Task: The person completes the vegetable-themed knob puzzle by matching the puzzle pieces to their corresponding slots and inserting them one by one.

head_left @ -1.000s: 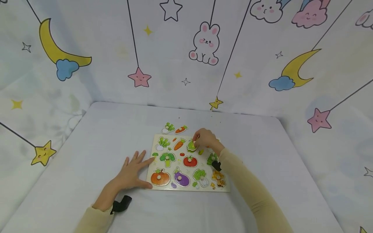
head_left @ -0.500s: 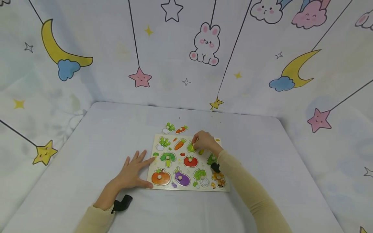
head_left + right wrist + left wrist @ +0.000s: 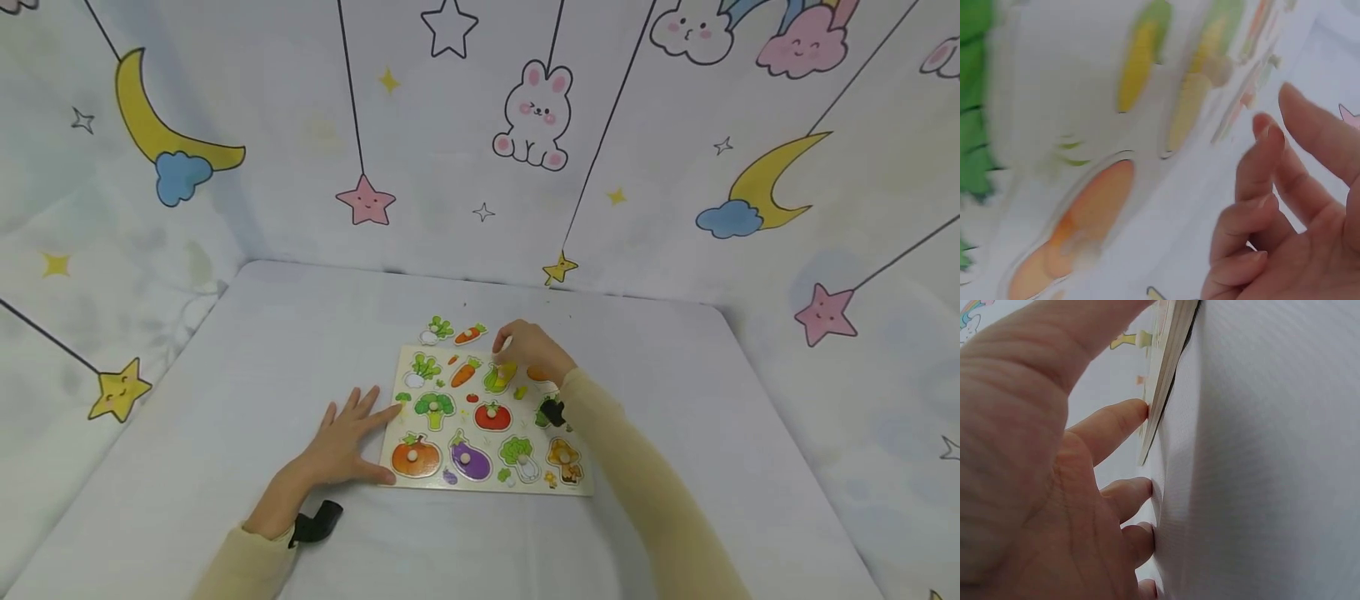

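A wooden vegetable puzzle board lies on the white table. My left hand is spread at its left side, with the thumb at the lower left corner and the index finger touching the edge. My right hand hovers just past the far edge, its fingers loosely bent with nothing between them. Right below its fingertips the knobbed corn piece lies in the board's top row. An orange, two-lobed piece sits beside the corn, partly hidden by the right hand in the head view.
A white radish piece and a carrot piece lie loose behind the board. Pumpkin, eggplant, tomato, broccoli and mushroom pieces sit in the board. A patterned cloth wall rises behind the table.
My right hand has let go of the corn piece and lifted slightly away toward the far edge. The corn now lies flat in its place. My left hand has stayed at the board.
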A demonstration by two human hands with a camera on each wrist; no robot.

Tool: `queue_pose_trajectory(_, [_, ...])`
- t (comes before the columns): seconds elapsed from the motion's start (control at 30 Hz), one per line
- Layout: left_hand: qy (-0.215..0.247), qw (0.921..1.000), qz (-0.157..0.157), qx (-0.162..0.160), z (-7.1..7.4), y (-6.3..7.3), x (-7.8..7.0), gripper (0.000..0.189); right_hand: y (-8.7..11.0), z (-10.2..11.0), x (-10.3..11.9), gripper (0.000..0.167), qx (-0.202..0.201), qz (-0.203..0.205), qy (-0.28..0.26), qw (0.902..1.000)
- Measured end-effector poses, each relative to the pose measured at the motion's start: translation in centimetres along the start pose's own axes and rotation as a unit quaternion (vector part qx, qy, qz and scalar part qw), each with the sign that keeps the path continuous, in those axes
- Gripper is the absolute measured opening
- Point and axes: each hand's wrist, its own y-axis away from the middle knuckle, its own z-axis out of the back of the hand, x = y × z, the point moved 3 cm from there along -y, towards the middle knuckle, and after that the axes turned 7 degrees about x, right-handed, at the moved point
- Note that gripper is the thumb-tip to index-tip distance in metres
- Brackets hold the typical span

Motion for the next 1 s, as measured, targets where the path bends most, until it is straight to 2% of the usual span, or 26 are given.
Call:
queue_pose_trajectory(0.13, [0.005,1.0000,-0.003,0.000,0.0,0.1,0.0,0.101,-1.9,0.7,1.1,0.019,-0.034,0.018,-0.006,0.9993])
queue_pose_trajectory(0.23, [0.013,0.9999,-0.006,0.000,-0.2,0.2,0.0,0.101,-3.1,0.6,1.9,0.024,-0.038,0.017,-0.003,0.9991])
queue_pose_trajectory(0.43, [0.015,0.9999,-0.006,-0.004,-0.4,0.3,0.0,0.101,-4.9,-0.1,2.8,0.021,-0.044,0.008,0.014,0.9989])
queue_pose_trajectory(0.67, [0.010,0.9999,-0.013,-0.005,-0.4,0.4,-0.1,0.103,-5.8,-1.4,3.0,0.012,-0.052,-0.005,0.009,0.9986])
queue_pose_trajectory(1.0, [0.006,1.0000,-0.004,0.003,0.1,0.3,-0.2,0.102,-5.9,-1.1,3.1,0.009,-0.078,0.003,-0.007,0.9969])
